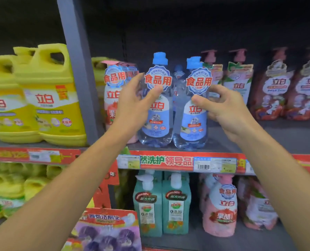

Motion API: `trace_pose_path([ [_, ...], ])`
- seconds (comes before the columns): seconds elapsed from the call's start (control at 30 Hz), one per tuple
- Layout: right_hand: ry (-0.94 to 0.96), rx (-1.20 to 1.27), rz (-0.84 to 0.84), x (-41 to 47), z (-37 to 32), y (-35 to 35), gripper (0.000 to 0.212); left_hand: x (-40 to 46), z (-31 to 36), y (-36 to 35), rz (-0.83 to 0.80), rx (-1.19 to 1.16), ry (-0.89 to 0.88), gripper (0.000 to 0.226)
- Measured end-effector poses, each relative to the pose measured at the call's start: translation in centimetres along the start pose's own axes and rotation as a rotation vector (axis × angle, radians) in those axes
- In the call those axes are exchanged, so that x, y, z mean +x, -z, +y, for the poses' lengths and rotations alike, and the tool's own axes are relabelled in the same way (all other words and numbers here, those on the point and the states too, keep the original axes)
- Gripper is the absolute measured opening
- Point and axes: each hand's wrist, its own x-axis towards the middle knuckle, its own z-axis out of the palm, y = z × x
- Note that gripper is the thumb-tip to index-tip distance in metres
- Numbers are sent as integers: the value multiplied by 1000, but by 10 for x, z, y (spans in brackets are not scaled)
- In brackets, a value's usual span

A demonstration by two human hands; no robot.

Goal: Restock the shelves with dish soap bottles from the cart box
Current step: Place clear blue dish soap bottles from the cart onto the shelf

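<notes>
Two clear dish soap bottles with blue caps stand side by side at the front of the upper shelf [241, 147]. My left hand [134, 104] grips the left bottle [156, 115] around its neck, thumb across the front under the round red-lettered tag. My right hand [226, 111] grips the right bottle [193, 120] the same way from its right side. Both bottles stand upright with their bases on the shelf board. Another blue-capped bottle [177, 73] shows behind them. The cart box is out of view.
Pink bottles [112, 98] stand just left of my left hand, pump bottles [239, 84] and red refill pouches [271, 95] to the right. Yellow jugs [49, 98] fill the left bay past a grey upright [78, 69]. Teal pump bottles [161, 203] sit on the shelf below.
</notes>
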Motion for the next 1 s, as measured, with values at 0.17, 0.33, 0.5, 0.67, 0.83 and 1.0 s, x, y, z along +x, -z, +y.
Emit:
trace_pose_path([
  [0.17, -29, -64, 42, -10, -6, -6, 21, -6, -17, 3, -26, -94, 21, 61],
  [0.33, -24, -192, 48, -19, -14, -14, 25, -16, -20, 2, -61, 22, 2, 59],
  [0.5, -40, -255, 66, -30, -11, -15, 48, -34, -15, -1, -38, 295, -39, 71],
  [0.67, -19, -425, 81, -39, 4, -25, 86, -58, -8, -7, -17, 540, 34, 86],
  [0.83, 20, -443, 117, -43, 15, -25, 86, -68, -6, -21, 58, 638, 118, 100],
  [1.0, 41, -408, 65, -36, 20, -16, 82, -66, -8, -30, 160, 655, 128, 91],
])
